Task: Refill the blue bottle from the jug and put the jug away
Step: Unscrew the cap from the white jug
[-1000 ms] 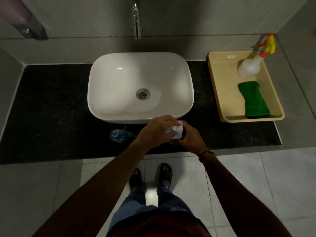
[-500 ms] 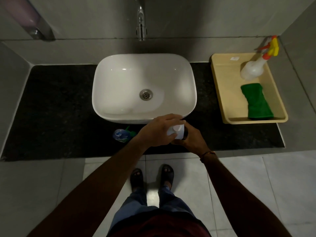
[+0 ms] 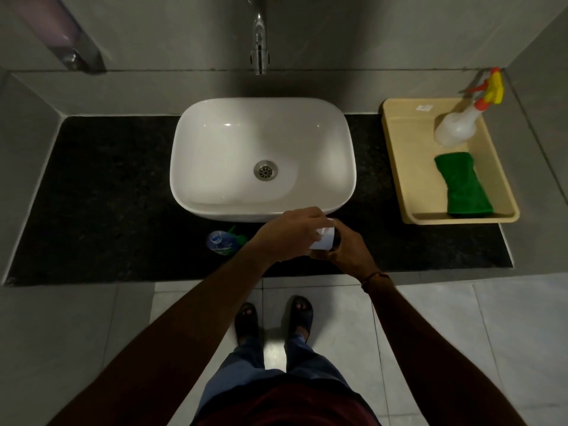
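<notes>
- At the counter's front edge, just below the basin [image 3: 261, 155], your two hands meet around a white-capped container, presumably the jug [image 3: 324, 239]; only its white top and a dark sliver show.
- Your left hand [image 3: 289, 236] is curled over that white top, fingers closed on it; your right hand [image 3: 347, 250] wraps the body from the side. I judge you are working the cap.
- Hold the body firm with the right and turn only with the left, keeping the jug upright so nothing slops onto the counter [image 3: 107, 195].
- The blue bottle [image 3: 221, 241] lies just left of your left wrist, well short of the basin rim; whether it is open, I cannot tell.
- Stand it up before pouring, and pour slowly into its narrow mouth.
- The tray [image 3: 402, 167] on the right, with sprayer [image 3: 458, 126] and cloth [image 3: 464, 186], is well apart.
</notes>
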{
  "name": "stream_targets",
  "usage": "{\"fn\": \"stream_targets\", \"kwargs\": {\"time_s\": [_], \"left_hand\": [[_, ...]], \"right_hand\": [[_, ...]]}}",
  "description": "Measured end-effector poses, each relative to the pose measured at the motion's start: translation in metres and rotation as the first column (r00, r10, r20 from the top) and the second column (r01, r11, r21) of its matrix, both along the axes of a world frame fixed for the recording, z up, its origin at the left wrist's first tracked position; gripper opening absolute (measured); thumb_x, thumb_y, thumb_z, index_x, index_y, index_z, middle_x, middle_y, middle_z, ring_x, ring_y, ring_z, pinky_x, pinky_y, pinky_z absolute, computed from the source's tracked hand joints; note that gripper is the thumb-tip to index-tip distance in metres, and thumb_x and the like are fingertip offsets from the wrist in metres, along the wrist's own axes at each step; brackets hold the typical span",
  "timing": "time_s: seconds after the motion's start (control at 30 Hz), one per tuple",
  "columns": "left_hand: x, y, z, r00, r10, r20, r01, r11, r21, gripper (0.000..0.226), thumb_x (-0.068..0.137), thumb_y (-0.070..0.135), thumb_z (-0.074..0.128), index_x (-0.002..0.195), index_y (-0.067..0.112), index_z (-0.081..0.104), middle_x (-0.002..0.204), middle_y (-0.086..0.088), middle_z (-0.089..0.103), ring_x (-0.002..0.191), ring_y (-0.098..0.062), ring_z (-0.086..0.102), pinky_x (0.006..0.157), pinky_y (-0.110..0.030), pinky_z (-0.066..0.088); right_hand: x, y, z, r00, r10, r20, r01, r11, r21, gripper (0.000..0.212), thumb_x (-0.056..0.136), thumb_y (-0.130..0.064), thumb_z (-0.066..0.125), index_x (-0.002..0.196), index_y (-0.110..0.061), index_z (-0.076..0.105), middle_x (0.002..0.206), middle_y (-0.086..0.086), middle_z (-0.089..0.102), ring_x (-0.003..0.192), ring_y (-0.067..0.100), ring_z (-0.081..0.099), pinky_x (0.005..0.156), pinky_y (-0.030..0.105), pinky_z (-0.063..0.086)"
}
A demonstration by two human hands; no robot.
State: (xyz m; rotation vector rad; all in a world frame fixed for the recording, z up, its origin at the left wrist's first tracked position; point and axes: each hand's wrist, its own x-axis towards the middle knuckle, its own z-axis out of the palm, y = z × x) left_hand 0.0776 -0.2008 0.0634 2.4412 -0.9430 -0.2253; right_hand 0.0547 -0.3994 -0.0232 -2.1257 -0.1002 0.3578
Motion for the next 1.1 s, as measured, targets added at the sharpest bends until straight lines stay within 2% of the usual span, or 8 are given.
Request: {"fn": "stream_targets", "kwargs": {"time_s": [0.1, 0.17, 0.27, 0.37, 0.53, 0.83, 0.97, 1.1], "left_hand": [[0.0, 0.0, 0.002, 0.997, 0.077, 0.016, -0.076, 0.996, -0.04, 0.048, 0.086, 0.031, 0.079, 0.129, 0.013, 0.064, 0.122, -0.008, 0.066, 0.107, -0.023, 0.065, 0.094, -0.039, 0.055], [0.0, 0.002, 0.005, 0.997, 0.059, -0.043, -0.062, 0.996, -0.068, 0.058, 0.084, 0.037, 0.079, 0.135, 0.017, 0.059, 0.133, -0.005, 0.062, 0.117, -0.021, 0.06, 0.102, -0.037, 0.051], [0.004, 0.004, 0.01, 0.994, -0.058, -0.093, 0.055, 0.998, -0.033, 0.063, 0.085, 0.019, 0.078, 0.143, 0.022, 0.054, 0.147, -0.002, 0.056, 0.131, -0.019, 0.054, 0.108, -0.031, 0.043], [0.008, 0.002, 0.01, 0.998, -0.066, -0.012, 0.066, 0.998, 0.022, 0.046, 0.086, 0.012, 0.077, 0.131, 0.013, 0.065, 0.129, -0.009, 0.066, 0.112, -0.024, 0.065, 0.094, -0.03, 0.05], [0.007, -0.002, 0.007, 0.991, 0.057, 0.124, -0.047, 0.996, -0.08, 0.039, 0.086, 0.041, 0.076, 0.111, 0.013, 0.064, 0.104, -0.005, 0.067, 0.087, -0.017, 0.062, 0.078, -0.026, 0.05], [-0.017, 0.036, -0.013, 0.892, 0.452, -0.022, -0.442, 0.861, -0.25, 0.027, 0.077, 0.032, 0.075, 0.1, 0.017, 0.07, 0.094, 0.0, 0.067, 0.08, -0.014, 0.061, 0.073, -0.025, 0.05], [-0.045, 0.049, -0.054, 0.834, 0.528, -0.158, -0.546, 0.83, -0.112, 0.034, 0.07, 0.026, 0.08, 0.102, 0.016, 0.074, 0.098, -0.002, 0.073, 0.088, -0.02, 0.069, 0.082, -0.032, 0.056], [-0.044, 0.039, -0.086, 0.75, 0.618, -0.236, -0.627, 0.778, 0.044, 0.022, 0.077, 0.018, 0.077, 0.098, 0.014, 0.071, 0.097, -0.01, 0.073, 0.09, -0.032, 0.069, 0.076, -0.034, 0.053]], "right_hand": [[0.001, 0.0, -0.003, 1.0, 0.018, -0.009, -0.018, 1.0, -0.007, 0.081, 0.063, -0.053, 0.09, 0.133, -0.04, 0.051, 0.122, -0.022, 0.061, 0.109, -0.009, 0.058, 0.097, 0.019, 0.049], [0.0, 0.0, -0.003, 1.0, 0.026, -0.006, -0.026, 1.0, -0.013, 0.084, 0.063, -0.057, 0.087, 0.135, -0.041, 0.048, 0.124, -0.023, 0.057, 0.11, -0.012, 0.054, 0.096, 0.012, 0.045], [-0.001, 0.0, -0.003, 1.0, 0.002, -0.011, -0.002, 1.0, -0.019, 0.081, 0.063, -0.048, 0.091, 0.132, -0.046, 0.048, 0.122, -0.034, 0.054, 0.109, -0.017, 0.054, 0.09, 0.004, 0.042], [0.001, -0.001, -0.005, 1.0, 0.003, -0.029, -0.004, 1.0, -0.015, 0.077, 0.065, -0.04, 0.093, 0.129, -0.047, 0.051, 0.118, -0.034, 0.059, 0.108, -0.017, 0.058, 0.089, 0.006, 0.047], [0.003, -0.002, -0.008, 0.999, 0.025, -0.026, -0.025, 1.0, -0.001, 0.075, 0.071, -0.035, 0.091, 0.136, -0.029, 0.053, 0.127, -0.009, 0.064, 0.116, 0.008, 0.062, 0.101, 0.028, 0.051], [0.001, -0.004, 0.0, 1.0, 0.003, 0.025, -0.003, 1.0, 0.008, 0.075, 0.061, -0.044, 0.095, 0.124, -0.053, 0.054, 0.118, -0.029, 0.066, 0.112, -0.004, 0.064, 0.091, 0.017, 0.055], [0.0, -0.003, -0.001, 1.0, 0.014, 0.019, -0.014, 1.0, 0.012, 0.076, 0.061, -0.049, 0.093, 0.126, -0.049, 0.053, 0.119, -0.027, 0.064, 0.113, -0.004, 0.063, 0.093, 0.021, 0.056], [0.001, -0.005, -0.002, 1.0, 0.023, 0.021, -0.023, 0.999, 0.025, 0.079, 0.062, -0.05, 0.092, 0.131, -0.04, 0.055, 0.122, -0.022, 0.065, 0.114, -0.002, 0.063, 0.094, 0.022, 0.056]]}}
